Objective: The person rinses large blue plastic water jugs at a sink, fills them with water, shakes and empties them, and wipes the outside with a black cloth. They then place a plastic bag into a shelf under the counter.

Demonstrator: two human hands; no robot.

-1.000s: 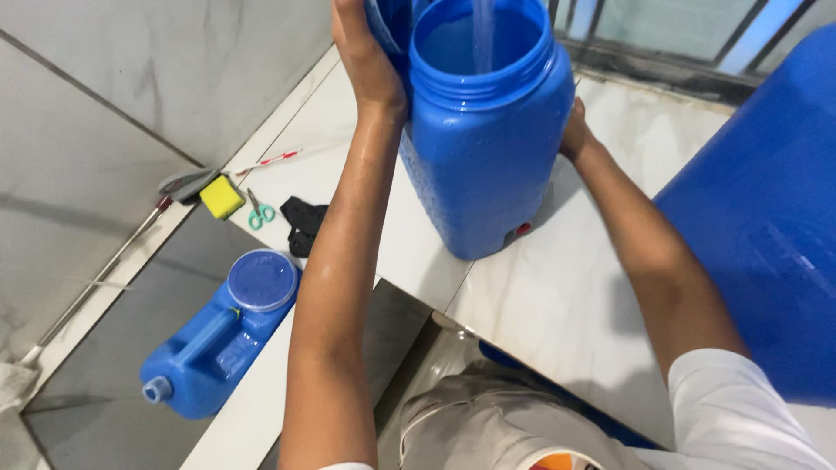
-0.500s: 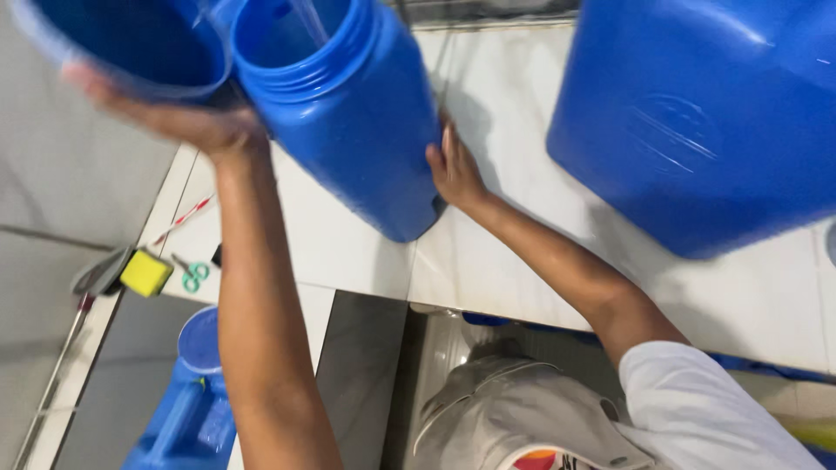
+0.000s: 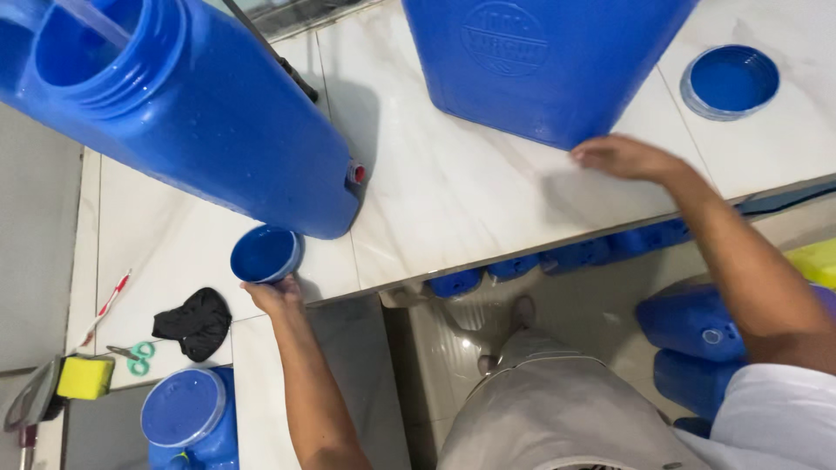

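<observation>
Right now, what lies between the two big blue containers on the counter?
Head view: only bare pale counter lies between the left container and the right container, with shadow on it.

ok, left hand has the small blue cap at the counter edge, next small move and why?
Probably let go of the blue cap there. The left hand has it low on the white counter, open side up, beside the open-mouthed jerrycan, with bare tile around it. The right hand is already at the base of the second big container.
</observation>
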